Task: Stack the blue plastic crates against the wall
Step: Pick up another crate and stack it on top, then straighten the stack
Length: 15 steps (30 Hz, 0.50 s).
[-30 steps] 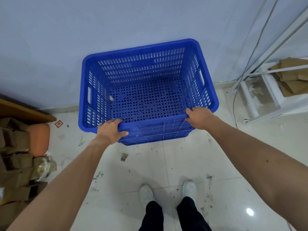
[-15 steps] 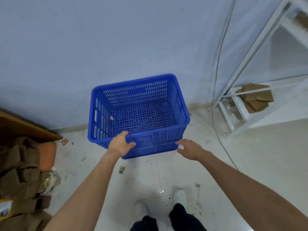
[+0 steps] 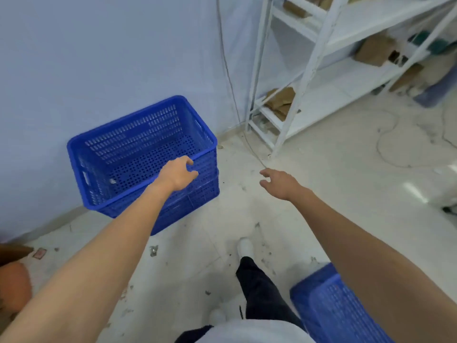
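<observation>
A blue perforated plastic crate point(image 3: 133, 154) sits on the floor against the pale wall, nested on top of another blue crate point(image 3: 193, 201) whose side shows beneath it. My left hand point(image 3: 176, 175) hovers just above the top crate's near rim, fingers curled loosely, holding nothing. My right hand point(image 3: 279, 183) is open in the air to the right of the stack, well clear of it. A further blue crate point(image 3: 331, 308) lies on the floor at the bottom right, partly hidden by my right arm.
White metal shelving point(image 3: 309, 70) with brown paper packages stands to the right of the stack. A cable point(image 3: 230, 78) runs down the wall to the floor. Brown items point(image 3: 12, 280) lie at the far left. The tiled floor is littered with scraps. My feet are below.
Both hands have let go of the crate's rim and pulled back. The view has swung right, which brings the shelving and the crate at bottom right into sight.
</observation>
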Tool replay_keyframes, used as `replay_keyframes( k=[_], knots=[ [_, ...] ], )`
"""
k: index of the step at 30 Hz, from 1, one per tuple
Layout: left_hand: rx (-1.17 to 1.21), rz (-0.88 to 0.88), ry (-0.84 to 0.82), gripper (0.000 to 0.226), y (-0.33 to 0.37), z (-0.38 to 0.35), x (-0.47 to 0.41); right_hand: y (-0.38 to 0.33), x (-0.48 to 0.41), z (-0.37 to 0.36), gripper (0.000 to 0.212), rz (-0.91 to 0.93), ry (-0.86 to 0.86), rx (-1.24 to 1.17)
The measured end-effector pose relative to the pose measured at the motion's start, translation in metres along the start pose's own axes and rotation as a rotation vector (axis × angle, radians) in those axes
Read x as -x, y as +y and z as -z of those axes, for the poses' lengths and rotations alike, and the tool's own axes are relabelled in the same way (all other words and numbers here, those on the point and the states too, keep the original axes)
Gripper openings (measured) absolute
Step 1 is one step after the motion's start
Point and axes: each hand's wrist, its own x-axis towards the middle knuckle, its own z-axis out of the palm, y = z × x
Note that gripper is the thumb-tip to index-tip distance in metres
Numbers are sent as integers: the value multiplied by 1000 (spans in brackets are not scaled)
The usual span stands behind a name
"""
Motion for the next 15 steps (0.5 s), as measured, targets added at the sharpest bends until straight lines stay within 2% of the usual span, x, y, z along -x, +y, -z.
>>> replay_keyframes(
  k=[4,10,15],
  knots=[
    [6,-137,-83,37,56,-42,30,60,86,-14,54,-208,76,-87],
    [-58,-378,-297,27,158,-125,93,165,227,-45,57,-498,63,-106],
    [-99,-491,-444,26,232,-208,158,247,331,-84,45,-660,101,-216]
  ],
)
